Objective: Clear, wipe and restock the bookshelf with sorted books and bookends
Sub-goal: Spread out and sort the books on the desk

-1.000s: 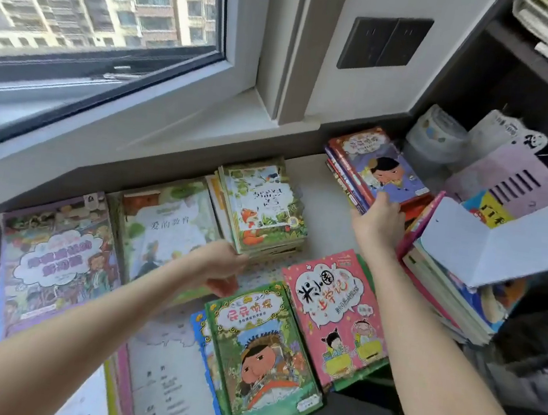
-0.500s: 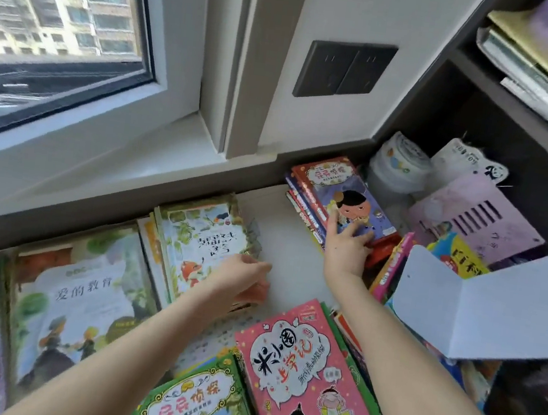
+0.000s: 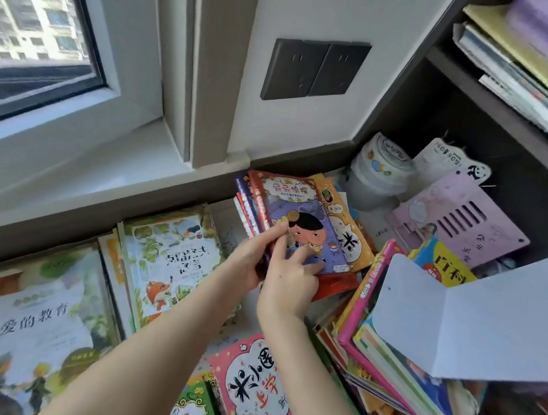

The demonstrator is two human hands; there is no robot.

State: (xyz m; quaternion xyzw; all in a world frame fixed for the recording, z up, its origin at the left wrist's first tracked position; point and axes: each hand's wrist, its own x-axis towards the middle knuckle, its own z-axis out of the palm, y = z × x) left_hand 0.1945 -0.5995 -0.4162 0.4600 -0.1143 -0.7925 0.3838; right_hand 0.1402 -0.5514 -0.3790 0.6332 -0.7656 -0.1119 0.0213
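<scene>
Stack (image 3: pixel 310 211): by the wall (image 3: pixel 324 10) corner.
Left hand (image 3: pixel 249 256): pinches its edge.
Right hand (image 3: pixel 287 286): on the cover (grip unclear).
Risk: lift unevenly and your lower books slide out.

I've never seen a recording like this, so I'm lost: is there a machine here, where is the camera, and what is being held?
There is no machine here. These are a person's two bare hands, filmed by one wide camera worn on the head and looking down. Children's books lie flat on the ledge below the window: a fox book, a pink book, a large green book and an untidy pile by the shelf. The left hand and right hand both grip a small book stack with a purple cover on top.
</scene>
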